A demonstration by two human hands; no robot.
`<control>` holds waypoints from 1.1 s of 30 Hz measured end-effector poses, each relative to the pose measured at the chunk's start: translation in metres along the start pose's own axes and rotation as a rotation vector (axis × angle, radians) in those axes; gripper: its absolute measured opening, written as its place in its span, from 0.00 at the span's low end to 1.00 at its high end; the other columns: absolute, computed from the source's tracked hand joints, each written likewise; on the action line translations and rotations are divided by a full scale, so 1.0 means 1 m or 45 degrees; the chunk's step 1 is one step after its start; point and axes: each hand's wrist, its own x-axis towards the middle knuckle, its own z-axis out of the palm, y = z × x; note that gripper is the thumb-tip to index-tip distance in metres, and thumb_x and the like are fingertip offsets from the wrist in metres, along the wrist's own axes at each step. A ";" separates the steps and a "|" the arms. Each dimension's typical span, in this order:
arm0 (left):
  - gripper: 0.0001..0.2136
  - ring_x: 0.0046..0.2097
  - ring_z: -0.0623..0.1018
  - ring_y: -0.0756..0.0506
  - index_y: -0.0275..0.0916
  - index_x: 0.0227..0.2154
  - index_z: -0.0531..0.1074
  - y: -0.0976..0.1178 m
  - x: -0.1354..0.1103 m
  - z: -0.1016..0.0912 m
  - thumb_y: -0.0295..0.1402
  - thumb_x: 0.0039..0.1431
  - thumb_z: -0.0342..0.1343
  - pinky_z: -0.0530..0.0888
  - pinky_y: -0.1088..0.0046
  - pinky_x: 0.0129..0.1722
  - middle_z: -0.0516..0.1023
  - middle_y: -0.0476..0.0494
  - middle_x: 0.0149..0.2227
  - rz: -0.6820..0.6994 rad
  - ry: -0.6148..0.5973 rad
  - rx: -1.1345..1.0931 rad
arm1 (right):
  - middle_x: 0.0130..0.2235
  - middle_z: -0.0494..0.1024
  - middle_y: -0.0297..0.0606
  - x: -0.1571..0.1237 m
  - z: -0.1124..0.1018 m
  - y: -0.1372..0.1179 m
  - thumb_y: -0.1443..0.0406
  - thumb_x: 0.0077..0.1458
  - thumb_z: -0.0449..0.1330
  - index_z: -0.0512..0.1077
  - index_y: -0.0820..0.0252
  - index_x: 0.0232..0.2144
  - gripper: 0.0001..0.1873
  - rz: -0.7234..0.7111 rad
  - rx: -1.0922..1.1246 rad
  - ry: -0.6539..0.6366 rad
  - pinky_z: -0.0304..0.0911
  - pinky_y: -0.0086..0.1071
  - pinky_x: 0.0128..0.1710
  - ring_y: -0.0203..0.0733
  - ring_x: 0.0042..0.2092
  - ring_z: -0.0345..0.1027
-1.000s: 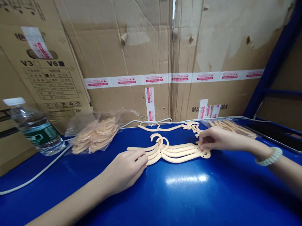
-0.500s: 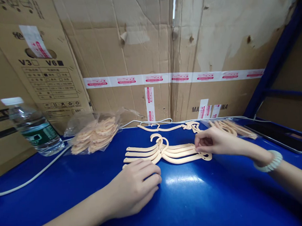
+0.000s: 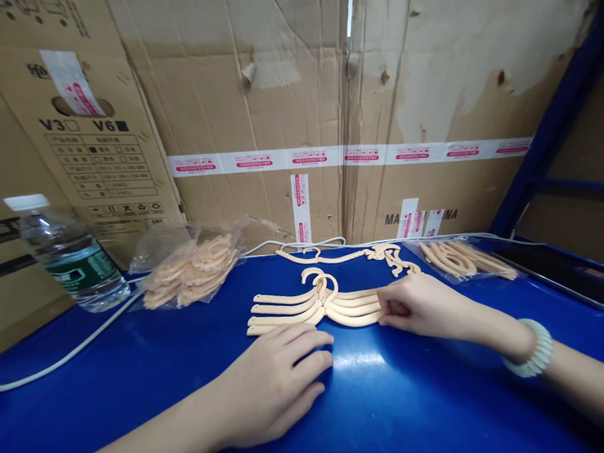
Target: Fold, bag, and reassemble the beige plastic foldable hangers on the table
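Note:
Several cream plastic hangers (image 3: 285,309) lie fanned out one behind another on the blue table, their hooks overlapping in the middle. My right hand (image 3: 420,308) is closed in a pinch at the right ends of the front hangers, and its fingers hide those ends. My left hand (image 3: 279,381) rests just in front of the left arms with its fingers stretched out and apart, covering part of the nearest hanger. Another hanger (image 3: 318,258) lies behind the group, with small curly cream pieces (image 3: 388,255) at its right end.
At left stand a water bottle (image 3: 76,256) and a clear bag of cream parts (image 3: 194,271). A second bag (image 3: 468,259) and a dark phone or tablet (image 3: 559,275) lie at right. A white cable (image 3: 62,362) crosses the table; cardboard (image 3: 257,108) walls the back.
My right hand has moved slightly left and down along the hanger ends, uncovering the curly pieces behind it. My left hand has shifted a little right and its fingers have spread.

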 end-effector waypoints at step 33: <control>0.08 0.42 0.76 0.42 0.34 0.39 0.71 0.001 0.002 0.003 0.23 0.62 0.48 0.73 0.64 0.45 0.79 0.40 0.43 0.126 0.143 0.102 | 0.26 0.72 0.34 -0.012 0.020 -0.051 0.67 0.65 0.46 0.65 0.58 0.31 0.10 -0.479 -0.095 -0.031 0.46 0.31 0.25 0.35 0.24 0.59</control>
